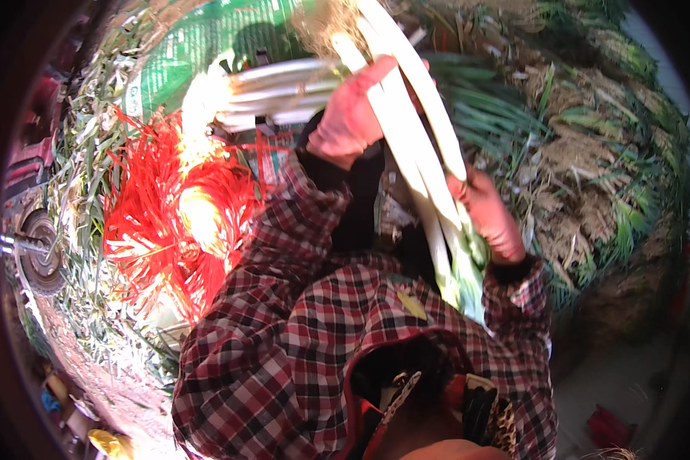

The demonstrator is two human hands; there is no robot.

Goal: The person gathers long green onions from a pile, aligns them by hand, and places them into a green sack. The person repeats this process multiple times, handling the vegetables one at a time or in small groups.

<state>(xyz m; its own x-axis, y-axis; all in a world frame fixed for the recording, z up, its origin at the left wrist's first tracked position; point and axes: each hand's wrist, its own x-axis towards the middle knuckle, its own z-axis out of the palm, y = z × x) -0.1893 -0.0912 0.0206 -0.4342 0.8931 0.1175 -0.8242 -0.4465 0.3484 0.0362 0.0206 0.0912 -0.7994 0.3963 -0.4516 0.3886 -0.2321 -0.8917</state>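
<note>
My left hand [351, 115] grips several long white Welsh onions [411, 138] a little below their roots, which hang in a brown tangle at the top of the view. Lower on the same stalks, where white turns to green, my right hand [489, 213] holds them from the right side. Their green leaves point down towards my plaid sleeve and chest. Behind my left hand lies a row of white onion stalks [282, 92], roots to the left. Left of my left forearm is a pile of red plastic strips [167, 230], partly washed out by sunlight.
A green mesh sack [172, 75] lies at the upper left. Piled onions with soil-covered roots [581, 172] and green leaves fill the right side. Loose leaf scraps [86, 144] cover the ground at the left, near a wheel [41, 250]. A yellow item [106, 443] lies at the lower left.
</note>
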